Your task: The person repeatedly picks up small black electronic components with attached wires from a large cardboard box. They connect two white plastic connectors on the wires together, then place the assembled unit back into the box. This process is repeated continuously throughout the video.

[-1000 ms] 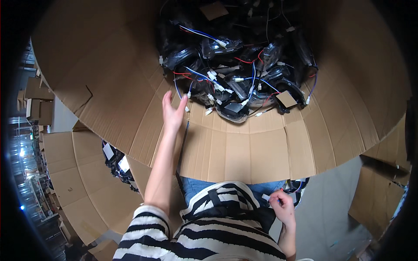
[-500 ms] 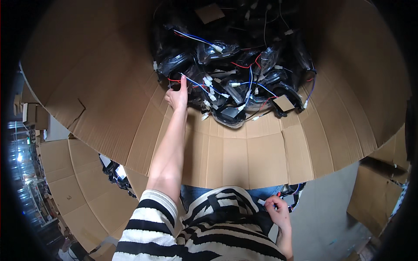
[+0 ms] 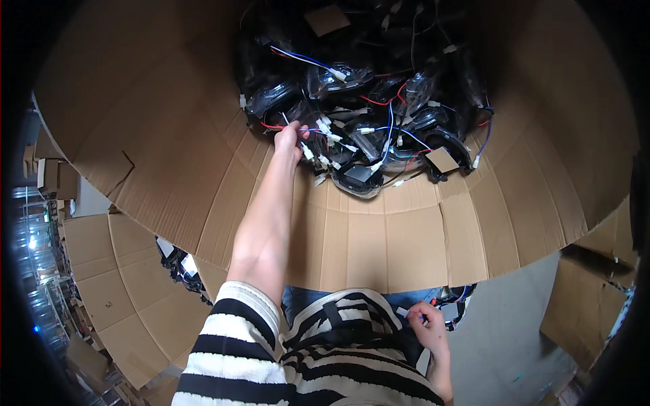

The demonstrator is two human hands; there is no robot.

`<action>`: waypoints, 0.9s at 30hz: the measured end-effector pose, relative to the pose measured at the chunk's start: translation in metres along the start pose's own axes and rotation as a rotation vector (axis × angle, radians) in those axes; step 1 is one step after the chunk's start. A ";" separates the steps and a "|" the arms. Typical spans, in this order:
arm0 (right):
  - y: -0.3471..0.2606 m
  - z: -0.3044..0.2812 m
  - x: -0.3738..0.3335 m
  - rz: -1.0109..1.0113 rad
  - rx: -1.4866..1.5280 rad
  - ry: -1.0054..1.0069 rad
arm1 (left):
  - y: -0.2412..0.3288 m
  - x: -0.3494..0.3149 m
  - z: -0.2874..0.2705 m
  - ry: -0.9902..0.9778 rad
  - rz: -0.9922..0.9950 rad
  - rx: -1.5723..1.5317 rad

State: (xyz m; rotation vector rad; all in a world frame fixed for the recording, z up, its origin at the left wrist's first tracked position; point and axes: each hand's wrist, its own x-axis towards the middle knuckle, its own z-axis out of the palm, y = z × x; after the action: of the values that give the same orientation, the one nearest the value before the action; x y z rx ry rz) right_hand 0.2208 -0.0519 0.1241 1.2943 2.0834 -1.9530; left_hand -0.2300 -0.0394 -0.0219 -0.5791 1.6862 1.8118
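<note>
Inside a large cardboard box, my left hand [image 3: 289, 141] reaches to the near-left side of a heap of black parts in clear plastic bags [image 3: 362, 142]. Its fingers are closed around thin wires, and a bunch of white connectors [image 3: 325, 128] lies just to the right of them. Close to my body, beyond the box's near edge, my right hand [image 3: 430, 326] is closed on wires with a small white end [image 3: 403, 312] sticking out. Just beside that hand shows a black part with wires [image 3: 455, 306], mostly hidden by the box edge. Its link to the held wires cannot be made out.
The tall box wall [image 3: 379, 247] curves between my body and the heap. Left of it stands another open cardboard box [image 3: 128, 291] with similar black parts [image 3: 181, 268]. More cardboard [image 3: 582, 298] stands to the right, on the grey floor [image 3: 504, 318].
My left hand has moved slightly right and nearer, its fingers closing on wires, and some white connectors have shifted. My right hand has stayed almost in place, turning a little.
</note>
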 end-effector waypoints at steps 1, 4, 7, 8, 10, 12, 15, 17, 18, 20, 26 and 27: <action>0.001 0.000 0.000 -0.001 0.002 0.001 | 0.001 -0.004 0.000 0.023 -0.036 -0.146; -0.002 0.000 -0.001 -0.016 -0.004 0.007 | 0.016 -0.021 -0.015 -0.179 0.050 -0.183; 0.003 0.001 -0.002 -0.034 -0.019 -0.001 | 0.046 -0.069 -0.020 -0.310 0.219 0.163; 0.005 0.001 -0.001 -0.043 -0.021 -0.004 | 0.051 -0.082 -0.022 -0.345 0.292 0.330; 0.006 0.003 0.000 -0.063 -0.028 -0.009 | 0.066 -0.113 -0.025 -0.424 0.388 0.527; 0.004 0.003 0.001 -0.066 -0.010 -0.014 | 0.077 -0.144 -0.032 -0.501 0.412 0.584; 0.002 0.004 0.001 -0.086 -0.003 -0.012 | 0.085 -0.186 -0.043 -0.615 0.332 0.750; 0.004 0.004 -0.001 -0.097 -0.014 -0.005 | 0.074 -0.199 -0.051 -0.729 0.305 0.723; 0.007 0.003 -0.001 -0.105 -0.022 -0.006 | 0.066 -0.207 -0.053 -0.745 0.214 0.663; 0.008 0.002 -0.002 -0.119 -0.032 -0.016 | 0.053 -0.210 -0.057 -0.818 0.154 0.765; 0.002 0.004 -0.004 -0.117 -0.022 -0.028 | 0.050 -0.172 -0.026 -1.068 0.672 1.506; 0.004 0.004 -0.004 -0.122 -0.021 -0.031 | 0.049 -0.165 -0.021 -1.115 0.825 1.577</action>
State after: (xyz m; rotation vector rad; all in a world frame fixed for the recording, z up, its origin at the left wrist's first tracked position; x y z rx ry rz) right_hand 0.2238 -0.0582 0.1220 1.1514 2.2115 -1.9777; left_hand -0.1440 -0.0817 0.1228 1.5907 1.8063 0.3291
